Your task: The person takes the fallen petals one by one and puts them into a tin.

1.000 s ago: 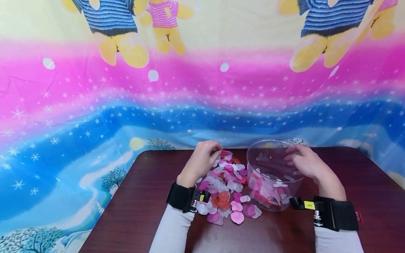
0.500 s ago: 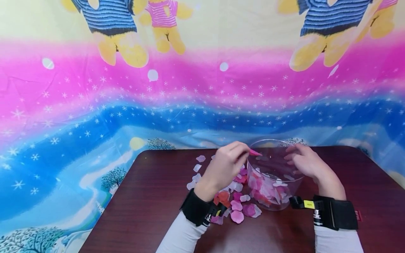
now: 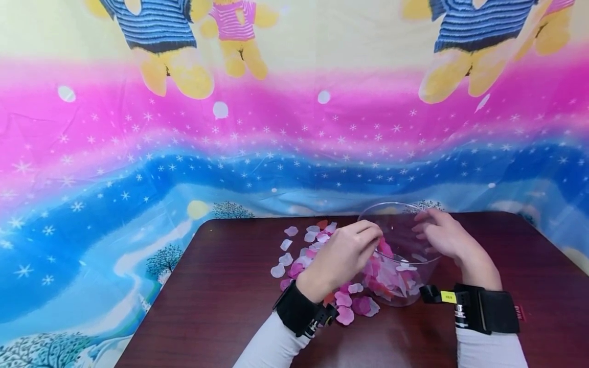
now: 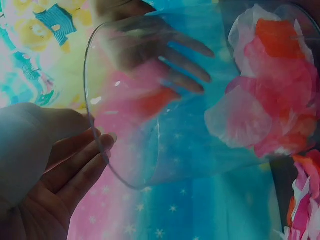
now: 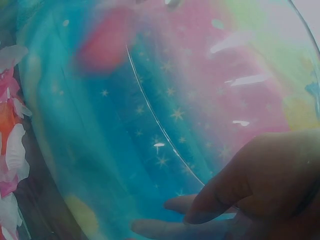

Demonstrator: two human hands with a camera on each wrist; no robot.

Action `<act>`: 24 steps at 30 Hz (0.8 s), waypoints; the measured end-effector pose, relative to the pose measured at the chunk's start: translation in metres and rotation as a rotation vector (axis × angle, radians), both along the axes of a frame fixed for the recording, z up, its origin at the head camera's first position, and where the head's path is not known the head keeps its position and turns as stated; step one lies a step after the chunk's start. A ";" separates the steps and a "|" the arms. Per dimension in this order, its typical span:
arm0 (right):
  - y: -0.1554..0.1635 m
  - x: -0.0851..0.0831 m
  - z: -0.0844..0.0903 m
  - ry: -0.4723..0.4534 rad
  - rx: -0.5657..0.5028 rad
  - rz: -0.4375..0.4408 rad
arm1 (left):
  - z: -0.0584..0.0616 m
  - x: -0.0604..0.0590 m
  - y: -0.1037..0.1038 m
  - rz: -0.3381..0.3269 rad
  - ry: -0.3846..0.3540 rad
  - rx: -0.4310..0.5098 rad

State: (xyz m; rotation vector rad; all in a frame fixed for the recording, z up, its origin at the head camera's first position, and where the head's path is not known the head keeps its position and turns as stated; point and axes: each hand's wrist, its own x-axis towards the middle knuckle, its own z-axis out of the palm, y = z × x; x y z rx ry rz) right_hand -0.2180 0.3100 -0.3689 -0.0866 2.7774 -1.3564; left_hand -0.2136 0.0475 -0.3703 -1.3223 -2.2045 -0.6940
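A clear round plastic tub [image 3: 393, 261] stands on the table, its bottom part filled with pink, red and white fake petals [image 3: 391, 281]. My left hand [image 3: 347, 250] is over its left rim, thumb and fingertips slightly apart. Just past them, a pink-red petal [image 3: 385, 247] is inside the tub; in the right wrist view this petal [image 5: 107, 42] is blurred in mid-air. My right hand [image 3: 444, 235] rests against the tub's right side, its fingers [image 4: 187, 65] extended along the outer wall in the left wrist view.
Loose petals [image 3: 345, 306] in pink, white, red and purple lie heaped left of the tub, partly hidden by my left forearm. The dark wooden table [image 3: 207, 296] ends at a printed cloth backdrop [image 3: 294, 128] behind it.
My left hand has gone from the petal pile rightward to the tub's rim with a pink petal, which has left its fingertips and is dropping inside. My right hand has stayed put.
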 end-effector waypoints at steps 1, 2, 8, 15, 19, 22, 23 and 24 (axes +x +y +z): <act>0.000 0.000 0.000 -0.001 -0.001 0.001 | 0.001 -0.001 -0.001 -0.005 0.001 0.010; 0.000 0.000 0.000 -0.003 -0.001 0.003 | 0.001 -0.002 -0.003 -0.008 0.005 0.024; 0.000 -0.001 -0.001 -0.013 -0.005 0.008 | 0.010 -0.010 -0.023 0.035 0.023 0.070; 0.000 0.000 0.001 -0.011 0.000 0.006 | 0.023 -0.026 -0.064 0.155 -0.034 0.156; 0.000 -0.002 0.001 -0.008 0.004 0.010 | 0.022 -0.034 -0.089 0.251 -0.081 0.183; 0.000 -0.002 0.000 -0.003 0.012 0.012 | 0.019 -0.039 -0.102 0.293 -0.110 0.169; 0.000 -0.002 -0.001 -0.003 0.017 0.010 | 0.017 -0.041 -0.104 0.301 -0.118 0.162; 0.000 -0.002 -0.001 -0.003 0.020 0.010 | 0.016 -0.043 -0.106 0.307 -0.128 0.153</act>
